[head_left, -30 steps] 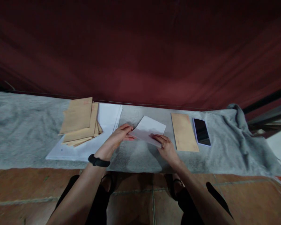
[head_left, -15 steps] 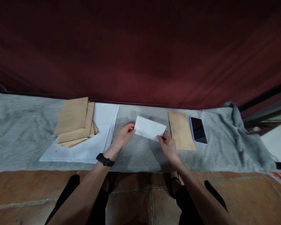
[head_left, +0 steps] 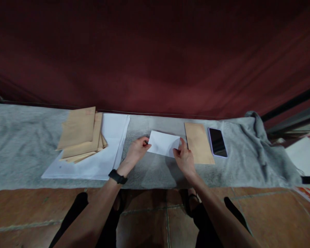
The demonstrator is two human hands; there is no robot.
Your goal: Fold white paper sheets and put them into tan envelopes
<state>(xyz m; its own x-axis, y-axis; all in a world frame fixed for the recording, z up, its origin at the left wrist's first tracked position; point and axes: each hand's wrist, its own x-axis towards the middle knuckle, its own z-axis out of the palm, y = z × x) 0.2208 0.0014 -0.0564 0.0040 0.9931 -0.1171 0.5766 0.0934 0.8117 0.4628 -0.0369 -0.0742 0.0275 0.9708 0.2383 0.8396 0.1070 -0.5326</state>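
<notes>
I hold the white paper [head_left: 161, 143] between my two hands, above the middle of the cloth-covered worktop [head_left: 150, 174]. The fingers of my left hand [head_left: 137, 150] pinch its left edge, and those of my right hand [head_left: 185, 160] grip its right end. Just beside my right hand lies one brown envelope [head_left: 200, 144], then the phone [head_left: 218, 143]. At left, a pile of brown envelopes [head_left: 79, 131] rests upon white sheets [head_left: 113, 132].

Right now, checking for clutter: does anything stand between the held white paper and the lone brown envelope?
Only the right hand, holding the white paper by its right end beside the brown envelope; nothing else visible does.
</notes>
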